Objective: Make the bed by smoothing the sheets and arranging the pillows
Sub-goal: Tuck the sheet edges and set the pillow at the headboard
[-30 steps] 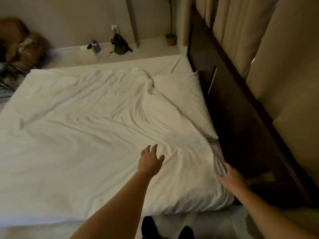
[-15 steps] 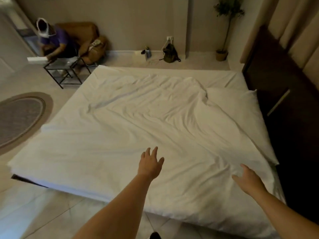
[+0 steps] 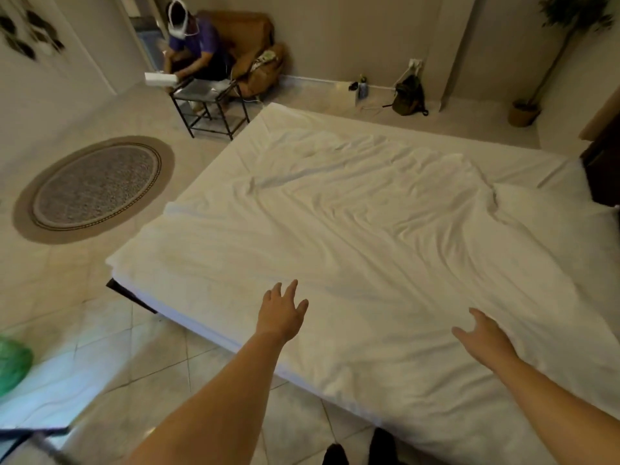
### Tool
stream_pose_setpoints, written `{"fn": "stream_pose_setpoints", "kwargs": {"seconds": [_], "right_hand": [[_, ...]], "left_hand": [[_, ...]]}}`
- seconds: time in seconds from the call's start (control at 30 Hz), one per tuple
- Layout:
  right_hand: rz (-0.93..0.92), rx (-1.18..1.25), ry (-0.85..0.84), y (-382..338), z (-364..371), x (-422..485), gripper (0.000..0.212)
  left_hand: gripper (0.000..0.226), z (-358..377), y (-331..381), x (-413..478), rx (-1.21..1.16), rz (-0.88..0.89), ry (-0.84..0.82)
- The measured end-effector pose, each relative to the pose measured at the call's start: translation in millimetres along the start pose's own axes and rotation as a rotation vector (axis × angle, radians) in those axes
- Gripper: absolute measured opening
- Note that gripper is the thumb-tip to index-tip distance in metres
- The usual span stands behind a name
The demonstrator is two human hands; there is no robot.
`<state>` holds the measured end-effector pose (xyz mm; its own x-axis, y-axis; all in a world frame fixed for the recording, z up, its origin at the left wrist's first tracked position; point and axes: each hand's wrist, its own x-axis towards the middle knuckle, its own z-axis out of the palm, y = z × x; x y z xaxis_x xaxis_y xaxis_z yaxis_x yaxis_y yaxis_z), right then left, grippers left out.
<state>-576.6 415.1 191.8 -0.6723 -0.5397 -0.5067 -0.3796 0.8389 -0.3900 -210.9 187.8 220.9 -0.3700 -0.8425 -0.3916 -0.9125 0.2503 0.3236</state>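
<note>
The sheet (image 3: 369,250) lies wrinkled under the left hand (image 3: 281,312) and right hand (image 3: 483,337), each grip spread open, empty.

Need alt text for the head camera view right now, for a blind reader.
Two bare hands, the left hand and right hand, reach open over a rumpled white bed sheet, with a white pillow at the right edge. Beyond lie a round patterned rug and a seated person.
</note>
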Motion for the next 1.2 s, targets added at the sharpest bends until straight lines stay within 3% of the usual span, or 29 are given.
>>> {"fn": "stream_pose_setpoints", "kwargs": {"seconds": [0.27,0.5,1.2], "right_hand": [[-0.043,-0.022,-0.005,-26.0,-5.2,25.9,0.082],[-0.038,0.003,0.035,9.4,-44.7,54.3,0.082],[0.096,0.027,0.092,317.4,-233.5,238.4,0.071]], "left_hand": [[0.065,9.4,5.6,15.9,-0.034,-0.004,-0.033],[0.063,30.7,85.2,36.6,0.009,0.067,-0.057],[0.061,261.2,550.9,108.2,-0.105,0.295,-0.197]]}}
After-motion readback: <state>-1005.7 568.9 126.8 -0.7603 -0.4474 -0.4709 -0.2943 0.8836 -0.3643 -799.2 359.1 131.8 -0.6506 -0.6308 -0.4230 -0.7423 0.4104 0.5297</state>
